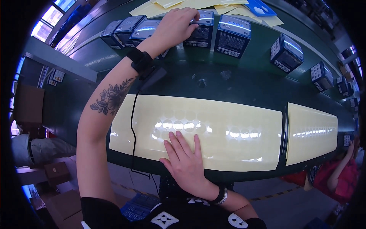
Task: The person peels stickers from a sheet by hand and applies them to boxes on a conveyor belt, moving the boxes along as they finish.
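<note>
My left hand (176, 26) reaches across to the far row of boxes. Its fingers and thumb curl over the top left edge of a dark blue box (199, 35); the fingertips are partly hidden. Below it, my right hand (187, 164) lies flat, fingers spread, on a pale yellow sheet (244, 118) of round clear stickers. Nothing shows in that hand. Another blue box (233, 36) stands just right of the touched one, and more blue boxes (130, 27) are on its left, partly behind my left wrist.
A second sticker sheet (310, 133) lies to the right. Further blue boxes (286, 53) line the green table (251, 82). A black cable (132, 124) crosses the large sheet. At the back are yellow paper (152, 9) and a blue tray (262, 8). Another person's arm (343, 168) shows at right.
</note>
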A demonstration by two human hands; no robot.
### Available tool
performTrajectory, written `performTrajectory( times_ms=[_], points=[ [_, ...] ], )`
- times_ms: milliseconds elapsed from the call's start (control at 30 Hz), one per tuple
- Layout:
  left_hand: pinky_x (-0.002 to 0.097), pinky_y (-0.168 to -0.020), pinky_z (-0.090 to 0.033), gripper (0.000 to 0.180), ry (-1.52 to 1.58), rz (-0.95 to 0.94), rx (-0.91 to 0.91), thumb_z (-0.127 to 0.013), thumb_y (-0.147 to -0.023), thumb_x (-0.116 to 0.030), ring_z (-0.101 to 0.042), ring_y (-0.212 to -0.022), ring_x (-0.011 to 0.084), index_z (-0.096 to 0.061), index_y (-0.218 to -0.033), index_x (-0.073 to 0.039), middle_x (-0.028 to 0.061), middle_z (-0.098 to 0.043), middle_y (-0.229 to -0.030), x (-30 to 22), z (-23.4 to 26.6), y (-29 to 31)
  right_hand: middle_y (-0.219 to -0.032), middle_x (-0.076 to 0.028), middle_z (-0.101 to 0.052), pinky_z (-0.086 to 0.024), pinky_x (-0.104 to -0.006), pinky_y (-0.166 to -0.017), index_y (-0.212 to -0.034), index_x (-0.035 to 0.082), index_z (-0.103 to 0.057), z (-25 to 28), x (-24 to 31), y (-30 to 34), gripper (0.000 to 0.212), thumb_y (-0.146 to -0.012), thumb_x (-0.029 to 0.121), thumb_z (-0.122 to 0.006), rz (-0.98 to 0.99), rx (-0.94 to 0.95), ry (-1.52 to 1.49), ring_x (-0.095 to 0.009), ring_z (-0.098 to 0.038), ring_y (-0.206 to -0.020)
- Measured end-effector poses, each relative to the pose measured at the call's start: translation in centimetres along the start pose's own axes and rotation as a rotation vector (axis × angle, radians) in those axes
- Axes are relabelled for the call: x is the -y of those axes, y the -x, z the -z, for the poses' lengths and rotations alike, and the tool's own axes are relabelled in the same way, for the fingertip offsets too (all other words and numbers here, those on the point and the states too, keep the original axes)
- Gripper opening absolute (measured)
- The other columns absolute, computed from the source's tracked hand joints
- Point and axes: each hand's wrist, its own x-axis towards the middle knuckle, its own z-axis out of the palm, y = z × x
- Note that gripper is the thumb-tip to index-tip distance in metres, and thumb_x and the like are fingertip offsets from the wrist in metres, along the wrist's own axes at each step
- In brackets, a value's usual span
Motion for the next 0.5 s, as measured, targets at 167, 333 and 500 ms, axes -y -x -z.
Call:
performTrajectory(
  times_ms=[167,333,500],
  points=[
    [0.0379,-0.086,-0.051,0.022,0.043,0.032,-0.072,-0.067,-0.087,-0.016,-0.064,-0.097,0.0292,-0.064,-0.107,-0.008,0.0100,-0.065,-0.107,-1.3,0.7,0.6,-0.135,-0.013,-0.053,-0.025,-0.0593,-0.110,-0.120,0.003,-0.061,0.5,0.0,0.1,0.046,-0.085,0.032,-0.069,-0.001,-0.003,-0.003,-0.027,-0.044,-0.133],
    [0.0393,-0.097,-0.047,0.025,0.035,0.148,0.081,-0.071,-0.083,-0.011,-0.060,-0.111,0.0293,-0.067,-0.107,-0.009,0.0079,-0.064,-0.120,-2.0,1.9,1.1,-0.135,-0.014,-0.053,-0.025,-0.0589,-0.111,-0.120,0.003,-0.061,0.8,0.0,0.2,0.046,-0.085,0.032,-0.069,0.000,-0.007,-0.010,-0.028,-0.044,-0.133],
    [0.0421,-0.107,-0.041,0.026,-0.205,-0.154,-0.221,-0.066,-0.088,-0.018,-0.062,-0.109,0.0273,-0.067,-0.112,-0.008,0.0091,-0.065,-0.118,-2.8,4.8,4.2,-0.133,-0.015,-0.055,-0.024,-0.0587,-0.111,-0.120,0.002,-0.061,1.4,0.0,0.3,0.045,-0.085,0.028,-0.070,0.002,0.006,-0.074,-0.029,-0.046,-0.132]
  ],
)
